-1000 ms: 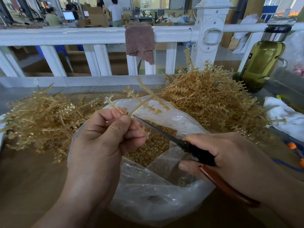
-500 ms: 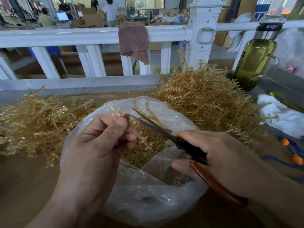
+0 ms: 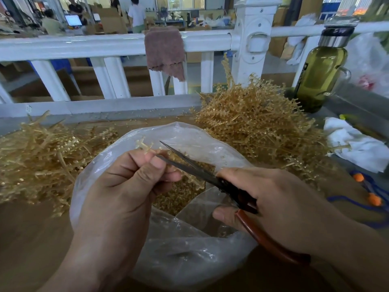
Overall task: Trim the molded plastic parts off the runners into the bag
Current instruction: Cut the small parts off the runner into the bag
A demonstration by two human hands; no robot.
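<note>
My left hand [image 3: 124, 190] pinches a short golden runner [image 3: 145, 146] over the open clear plastic bag [image 3: 185, 256]; only the runner's tip shows above my fingers. My right hand [image 3: 271, 203] grips scissors [image 3: 189, 165] with red-brown handles, blades slightly apart, their tips beside my left fingertips. Small golden trimmed parts [image 3: 179, 197] lie in the bag. One pile of golden runners [image 3: 256, 127] rises behind the bag on the right, another pile [image 3: 35, 159] lies on the left.
A white railing [image 3: 105, 45] with a brown cloth [image 3: 165, 51] runs along the table's far edge. A green bottle [image 3: 320, 72] and white rags [image 3: 355, 144] sit at the right. Blue cord with orange beads [image 3: 370, 197] lies near my right wrist.
The long branched runner in my left hand has been cut down to a short stub. The scissors blades opened and now sit at my left fingertips.
</note>
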